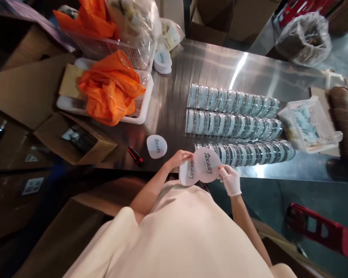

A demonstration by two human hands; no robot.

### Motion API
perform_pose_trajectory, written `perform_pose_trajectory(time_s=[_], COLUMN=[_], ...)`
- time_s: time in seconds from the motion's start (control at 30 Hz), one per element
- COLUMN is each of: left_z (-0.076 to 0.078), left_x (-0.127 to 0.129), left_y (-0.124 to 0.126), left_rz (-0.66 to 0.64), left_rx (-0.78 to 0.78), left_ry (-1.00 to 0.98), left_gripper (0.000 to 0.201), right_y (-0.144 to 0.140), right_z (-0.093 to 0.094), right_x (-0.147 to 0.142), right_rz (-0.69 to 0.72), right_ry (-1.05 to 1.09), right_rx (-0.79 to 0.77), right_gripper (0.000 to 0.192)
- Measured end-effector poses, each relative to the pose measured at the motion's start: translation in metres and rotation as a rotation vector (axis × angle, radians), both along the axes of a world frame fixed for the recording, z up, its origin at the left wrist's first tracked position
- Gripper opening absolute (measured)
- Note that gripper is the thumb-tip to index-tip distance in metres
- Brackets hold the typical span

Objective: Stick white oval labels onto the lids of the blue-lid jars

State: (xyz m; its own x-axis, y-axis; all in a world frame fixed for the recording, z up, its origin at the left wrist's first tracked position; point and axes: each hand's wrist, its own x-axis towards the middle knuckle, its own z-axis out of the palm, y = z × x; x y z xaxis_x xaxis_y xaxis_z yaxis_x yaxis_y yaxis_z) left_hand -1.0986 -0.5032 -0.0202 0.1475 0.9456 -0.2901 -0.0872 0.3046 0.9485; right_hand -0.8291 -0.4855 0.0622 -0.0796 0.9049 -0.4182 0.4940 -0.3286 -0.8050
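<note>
From where I stand, a round lettered disc (207, 165) hangs between the person's hands, just off the bench (174, 100) edge, overlapping a second lettered disc (187, 175). The gloved right hand (229, 178) pinches the round one by its outer rim; the bare left hand (181, 157) grips the second near its upper edge, fingers close together. Both look thin and light, stiff enough to stay flat yet probably easy to bend or crease. The surface seems smooth, so I'd expect some slipping; a soft pinch at the rim, clear of the lettering, should suit them best. Nearby, a loose lettered disc (157, 146) lies beside a red-and-black cutter (135, 155). Beyond, clear round containers (234, 123) stand on edge in three rows, with an orange mesh bag (111, 87) farther left.
</note>
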Motion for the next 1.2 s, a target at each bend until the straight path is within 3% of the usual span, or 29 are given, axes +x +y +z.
perform_pose_trajectory(time_s=[0.1,0.2,0.4,0.57,0.7,0.87,0.93,1.03,1.1,1.2], left_z=[0.003,0.000,-0.006,-0.006,0.000,0.004,0.001,-0.009,-0.014,-0.018], left_x=[0.003,0.003,0.002,-0.001,-0.008,-0.016,-0.024,-0.044,-0.052,-0.045], left_y=[0.005,0.007,-0.005,-0.006,-0.001,-0.010,-0.015,-0.017,-0.010,0.007], left_rz=[-0.021,0.006,-0.057,-0.013,-0.054,-0.203,-0.238,-0.199,-0.175,-0.219], left_rx=[-0.105,-0.147,-0.162,-0.092,0.013,-0.133,-0.193,-0.153,-0.059,0.075], left_ry=[-0.109,-0.085,-0.062,-0.154,-0.162,-0.219,-0.254,-0.134,0.060,0.480], left_gripper=[0.056,0.054,0.049,0.060,0.071,0.066,0.066,0.066,0.054,0.033], right_y=[-0.005,-0.011,-0.018,-0.021,-0.020,-0.022,-0.023,-0.024,-0.023,-0.016], right_z=[-0.007,-0.012,-0.020,-0.022,-0.022,-0.025,-0.024,-0.020,-0.015,-0.007], right_x=[-0.007,-0.011,-0.010,-0.010,-0.008,-0.004,0.002,0.009,0.006,-0.014], right_rz=[0.027,-0.012,-0.050,-0.016,-0.067,0.050,-0.024,-0.122,-0.047,0.138], right_ry=[0.024,0.031,-0.036,0.070,0.094,0.069,-0.025,-0.234,-0.362,-0.562], right_rx=[-0.022,0.008,-0.044,-0.135,-0.105,-0.211,-0.111,0.184,0.335,0.439], right_gripper=[0.056,0.054,0.053,0.051,0.047,0.050,0.050,0.044,0.039,0.032])
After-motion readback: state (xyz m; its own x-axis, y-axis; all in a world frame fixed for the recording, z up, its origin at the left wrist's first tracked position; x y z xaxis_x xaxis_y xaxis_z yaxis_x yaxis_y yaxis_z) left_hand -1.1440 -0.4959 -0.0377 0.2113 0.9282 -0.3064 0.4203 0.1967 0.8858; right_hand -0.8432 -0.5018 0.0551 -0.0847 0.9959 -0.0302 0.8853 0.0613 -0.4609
